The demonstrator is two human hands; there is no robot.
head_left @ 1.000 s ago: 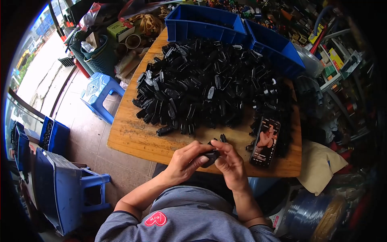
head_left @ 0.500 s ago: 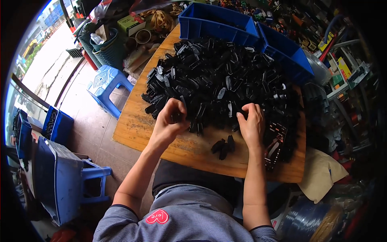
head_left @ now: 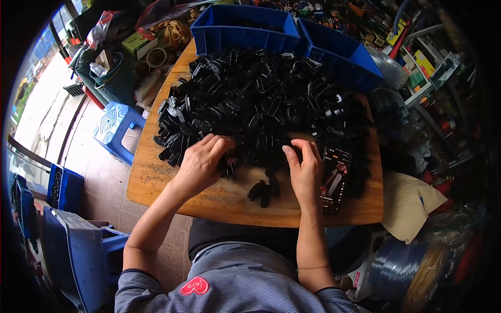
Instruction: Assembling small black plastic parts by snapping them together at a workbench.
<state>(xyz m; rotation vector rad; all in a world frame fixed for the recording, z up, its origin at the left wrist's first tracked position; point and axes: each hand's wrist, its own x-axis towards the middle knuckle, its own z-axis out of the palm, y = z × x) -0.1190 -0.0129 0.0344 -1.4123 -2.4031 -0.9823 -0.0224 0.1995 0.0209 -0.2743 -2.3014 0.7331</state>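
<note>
A large heap of small black plastic parts, some with glossy or grey faces, covers most of the wooden table. At the heap's front left edge is my left hand, back upward, its fingers curled and closed; the black parts behind hide what they hold. My right hand is at the front right of the heap, thumb and forefinger apart, with nothing I can make out between them. Between my hands and nearer to me, a few black parts lie in a small separate group on bare wood.
A phone with a lit screen lies right of my right hand. Blue bins stand along the table's far edge. Blue plastic stools are on the floor at left. A beige bag and wrapped spools lie at right.
The view has shifted, so the table sits further left. My left hand has turned its back upward and reaches into the heap's edge. My right hand stays near the heap's front.
</note>
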